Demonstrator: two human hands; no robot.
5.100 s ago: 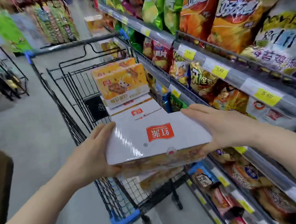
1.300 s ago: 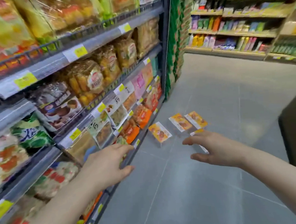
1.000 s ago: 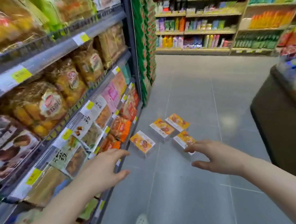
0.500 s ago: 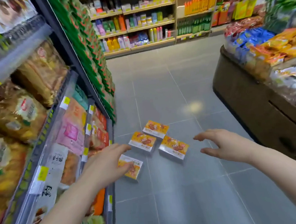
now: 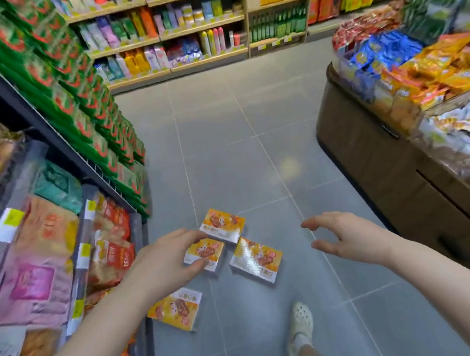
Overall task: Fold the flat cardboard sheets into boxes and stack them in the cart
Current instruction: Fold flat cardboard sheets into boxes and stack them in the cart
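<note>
Several flat orange-and-white cardboard sheets lie on the grey tiled floor: one farthest (image 5: 222, 225), one in the middle (image 5: 205, 252), one to the right (image 5: 256, 259) and one nearest by the shelf foot (image 5: 177, 309). My left hand (image 5: 164, 262) hovers in the air in front of the middle sheet, fingers loosely spread, holding nothing. My right hand (image 5: 343, 235) hangs open to the right of the sheets, also empty. The cart is out of view.
A shelf unit (image 5: 53, 218) full of snack bags runs along the left. A brown display island (image 5: 400, 171) piled with packets stands at the right. My foot in a white clog (image 5: 301, 326) is on the floor near the sheets. Shelves of bottles (image 5: 190, 36) line the far wall.
I have let go of the folded box at the cart and turned round to the aisle. The view has swung down toward the sheets on the floor, and both empty hands now reach over them.
</note>
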